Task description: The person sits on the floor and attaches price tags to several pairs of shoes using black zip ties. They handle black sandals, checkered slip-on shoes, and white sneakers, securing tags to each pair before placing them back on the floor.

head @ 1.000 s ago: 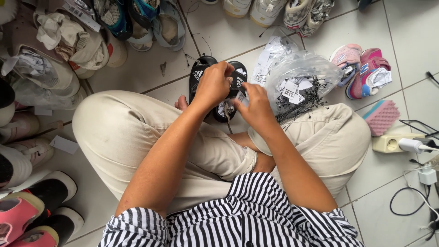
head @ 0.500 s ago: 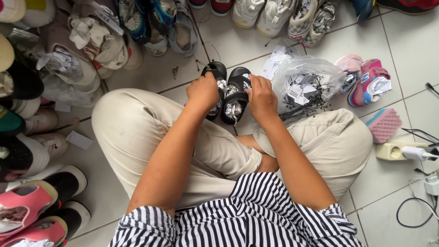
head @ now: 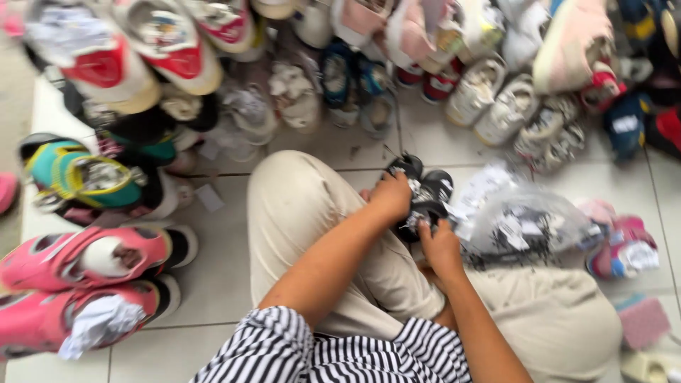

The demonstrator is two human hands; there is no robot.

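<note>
**Both hands closed on a pair of small black shoes**

The left hand point(head: 389, 195) is wrapped over the top of a pair of small black shoes point(head: 424, 198), fingers curled shut around them. The right hand point(head: 440, 248) grips the same pair from below, its fingers closed on the lower edge. The shoes sit between the two hands, held above the person's beige-trousered knee point(head: 298, 198).

Just to the right of the grip lies a clear plastic bag point(head: 528, 227) holding dark items and white tags. Beyond the bag rest pink children's shoes point(head: 624, 245). Ahead of the hands, a heap of mixed children's shoes point(head: 496, 106) covers the white tiled floor point(head: 213, 276). Well to the left stand pink and black sandals point(head: 85, 259), one stuffed with white paper. A striped shirt point(head: 326, 351) shows nearest the camera.
</note>
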